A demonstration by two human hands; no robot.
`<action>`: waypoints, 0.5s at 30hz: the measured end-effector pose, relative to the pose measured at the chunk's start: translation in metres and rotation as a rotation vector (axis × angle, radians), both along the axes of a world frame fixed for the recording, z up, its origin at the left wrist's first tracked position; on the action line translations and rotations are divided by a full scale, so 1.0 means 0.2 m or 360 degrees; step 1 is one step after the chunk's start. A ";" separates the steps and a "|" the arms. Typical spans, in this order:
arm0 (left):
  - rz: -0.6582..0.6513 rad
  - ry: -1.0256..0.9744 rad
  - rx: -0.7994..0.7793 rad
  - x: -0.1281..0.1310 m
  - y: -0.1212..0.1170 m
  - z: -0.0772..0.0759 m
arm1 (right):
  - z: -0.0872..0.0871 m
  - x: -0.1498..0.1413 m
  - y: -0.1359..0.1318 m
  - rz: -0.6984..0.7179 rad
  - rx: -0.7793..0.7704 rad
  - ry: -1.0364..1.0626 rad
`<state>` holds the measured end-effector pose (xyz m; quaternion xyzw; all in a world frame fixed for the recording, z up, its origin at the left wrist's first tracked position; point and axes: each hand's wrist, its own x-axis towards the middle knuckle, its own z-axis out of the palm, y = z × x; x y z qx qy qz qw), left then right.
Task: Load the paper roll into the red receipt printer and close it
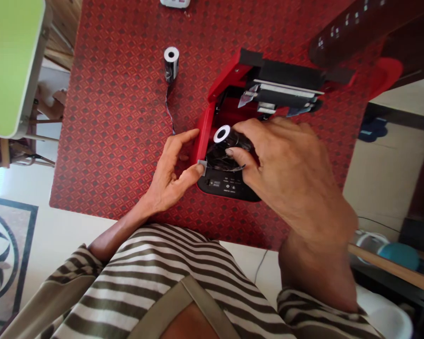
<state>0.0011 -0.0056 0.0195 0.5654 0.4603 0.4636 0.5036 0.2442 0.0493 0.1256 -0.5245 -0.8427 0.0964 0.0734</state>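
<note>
Right hand (286, 160): I'm seeing it gripping black roll (238, 141)
Left hand (171, 172): touching printer (219, 186), unclenched
Lid (289, 77): standing open
Black roll: looking unseated
Second roll (175, 67): sitting on surface (116, 117)

Illegible white lettering (229, 179) on black panel (226, 191).

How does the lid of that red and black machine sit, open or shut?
Open. The lid stands tilted up off the red and black machine, leaving its inside exposed.
</note>
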 end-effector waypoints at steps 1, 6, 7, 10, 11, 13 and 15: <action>0.0000 0.0002 0.0003 0.00 0.00 0.00 | 0.01 0.00 -0.01 0.0008 -0.0012 -0.0008; -0.0004 -0.0001 -0.0017 0.00 0.00 0.00 | 0.05 -0.02 -0.06 -0.0041 0.0010 -0.0141; -0.0005 -0.0011 -0.0019 0.01 0.00 0.00 | 0.06 -0.03 -0.06 -0.0032 -0.0006 -0.0182; -0.0010 -0.0023 -0.0036 0.01 0.00 0.00 | 0.06 -0.06 -0.02 0.0021 -0.0097 -0.0289; -0.0012 -0.0019 -0.0042 0.01 0.00 0.00 | 0.06 -0.07 0.00 0.0029 -0.0131 -0.0316; -0.0017 -0.0008 -0.0042 0.01 0.00 0.00 | 0.04 -0.08 0.04 0.0013 -0.0183 -0.0342; -0.0018 -0.0010 -0.0031 0.01 0.00 0.00 | 0.02 -0.08 0.08 0.0008 -0.0231 -0.0328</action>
